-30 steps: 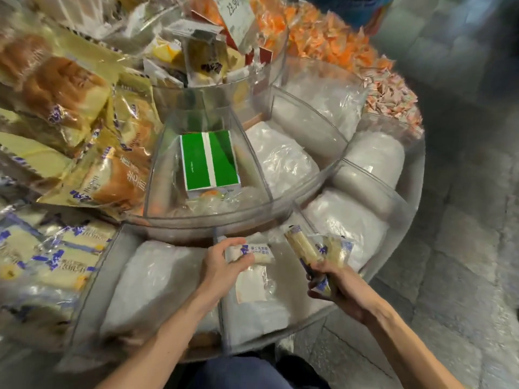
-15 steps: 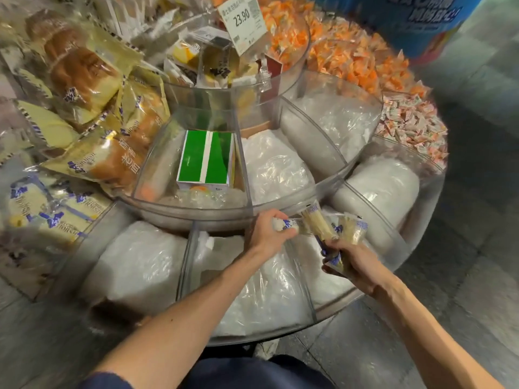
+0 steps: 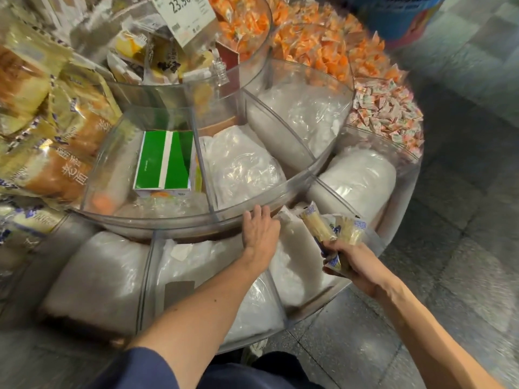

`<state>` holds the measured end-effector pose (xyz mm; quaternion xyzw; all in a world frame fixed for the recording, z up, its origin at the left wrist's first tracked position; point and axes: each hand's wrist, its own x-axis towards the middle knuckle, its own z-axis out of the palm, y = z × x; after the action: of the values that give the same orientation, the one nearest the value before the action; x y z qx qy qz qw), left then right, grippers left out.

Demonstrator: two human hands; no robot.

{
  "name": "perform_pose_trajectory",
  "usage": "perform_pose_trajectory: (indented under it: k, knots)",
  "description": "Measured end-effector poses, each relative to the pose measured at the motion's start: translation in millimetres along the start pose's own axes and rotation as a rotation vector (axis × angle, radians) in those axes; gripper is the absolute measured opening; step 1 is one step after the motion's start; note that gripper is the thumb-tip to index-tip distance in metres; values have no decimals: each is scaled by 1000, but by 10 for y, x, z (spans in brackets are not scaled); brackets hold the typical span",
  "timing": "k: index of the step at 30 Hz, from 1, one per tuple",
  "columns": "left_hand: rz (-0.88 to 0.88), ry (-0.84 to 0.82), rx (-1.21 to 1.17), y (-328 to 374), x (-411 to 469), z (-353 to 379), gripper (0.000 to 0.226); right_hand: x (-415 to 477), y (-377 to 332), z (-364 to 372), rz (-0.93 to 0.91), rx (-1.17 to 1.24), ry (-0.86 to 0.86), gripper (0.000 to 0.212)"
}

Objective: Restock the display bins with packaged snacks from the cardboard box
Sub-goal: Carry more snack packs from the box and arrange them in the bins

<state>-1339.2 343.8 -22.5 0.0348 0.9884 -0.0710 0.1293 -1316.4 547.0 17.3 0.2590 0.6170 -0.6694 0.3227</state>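
Note:
My right hand (image 3: 349,265) grips a small bunch of pale yellow snack packets (image 3: 323,227) with blue-printed ends, over the lower tier of a clear round display stand (image 3: 280,192). My left hand (image 3: 261,231) reaches into the same lower bin (image 3: 384,240). Its fingers lie straight against the rim of the middle tier, and a white packet edge shows at the fingertips. That bin is lined with a crumpled white plastic bag (image 3: 297,270). The cardboard box is out of view.
A green-and-white box (image 3: 165,161) lies in a middle-tier bin. Bread packets (image 3: 56,169) pile up at left, orange sweets (image 3: 323,46) and pink-white sweets (image 3: 387,108) at back right. A price card (image 3: 182,12) stands on top. Grey tiled floor (image 3: 463,248) lies to the right.
My left hand carried a small packet rightward from the front bin to the bin near my right hand, and its fingers have flattened out. My right hand kept its bunch.

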Motion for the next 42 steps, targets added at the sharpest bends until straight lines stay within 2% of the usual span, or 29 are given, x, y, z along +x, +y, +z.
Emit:
perform_pose_trajectory:
  k: [5,10,12,15,18,20,22,25,27,29,32,33,35,36,38,40,42]
  knots:
    - [16,-67,91,42,46,-50,26,38,-50,1,-8,-8,-15,29]
    - [47,-61,-3,-16,70,-113,32,34,-63,-1,-7,-7,-46,33]
    - [34,-67,-224,-93,51,-172,23,18,-60,-6,-3,10,-67,38]
    - [-114,-17,-903,-259,-67,-370,16,-17,-58,26,7,10,-90,52]
    - [-221,-219,-1531,-361,-286,-556,28,-91,-66,152,-20,-36,-114,48]
    - [-244,-430,-1724,-397,-493,-599,39,-173,-48,280,-51,-81,-138,46]
    - [-261,-557,-1800,-403,-659,-552,50,-257,10,401,-87,-157,-175,52]
    - [-344,-553,-1971,-434,-805,-468,52,-431,75,556,-112,-266,-223,51]
    - [-326,-545,-2104,-522,-876,-468,46,-520,103,605,-135,-269,-240,50]
    - [-195,-590,-2171,-622,-959,-484,39,-591,124,602,-158,-221,-206,51]
    - [-58,-648,-2171,-710,-1137,-543,56,-648,176,542,-149,-133,-171,68]
    - [-43,-646,-2170,-721,-1176,-547,57,-674,175,538,-147,-86,-184,61]
    - [-41,-607,-2170,-733,-1213,-543,45,-716,122,543,-166,15,-192,31]
    - [-42,-586,-2151,-737,-1220,-540,33,-711,79,543,-167,76,-180,27]
    - [-37,-547,-2068,-723,-1208,-513,14,-671,-15,517,-165,169,-172,35]
    - [-17,-513,-1948,-677,-1164,-471,22,-597,-95,474,-177,182,-186,48]
    - [-10,-490,-1828,-616,-1088,-437,40,-492,-165,420,-170,133,-190,46]
